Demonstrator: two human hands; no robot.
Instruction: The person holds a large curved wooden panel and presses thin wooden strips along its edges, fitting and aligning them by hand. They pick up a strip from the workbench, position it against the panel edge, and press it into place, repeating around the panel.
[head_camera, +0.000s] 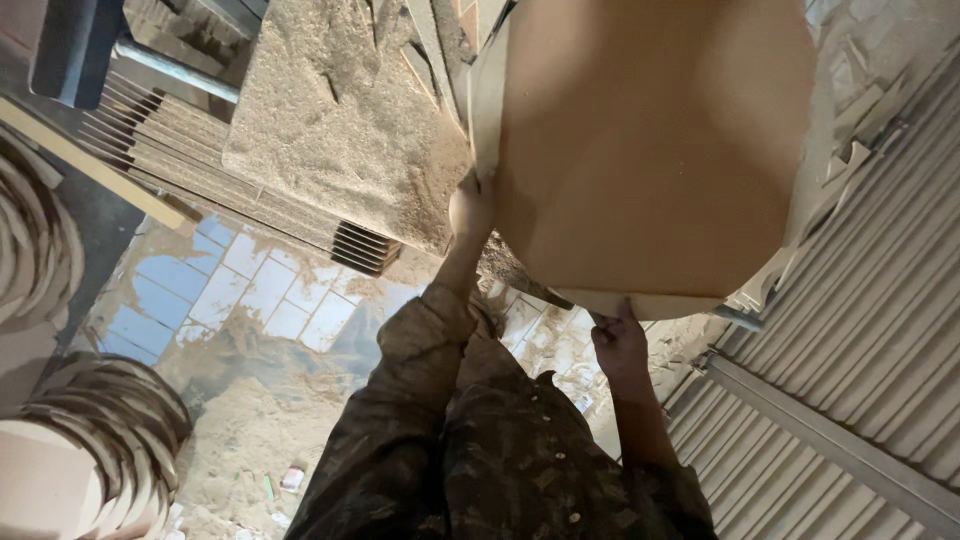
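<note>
Both hands grip brown board (650, 150), long axis pointing away.

A sawdust-covered flat machine top (330, 110) lies at upper middle and serves as the landmark. Beneath its near edge, a stack of thin pale boards (200, 170) shows its striped edges. Below that, a blue-and-white tiled floor (250, 295) is strewn with a heap of sawdust (250, 440). Far to the left of the top, stacks of curved cut wooden pieces (110, 440) stand on the floor. Well to its right runs a corrugated metal shutter (880, 330).
</note>
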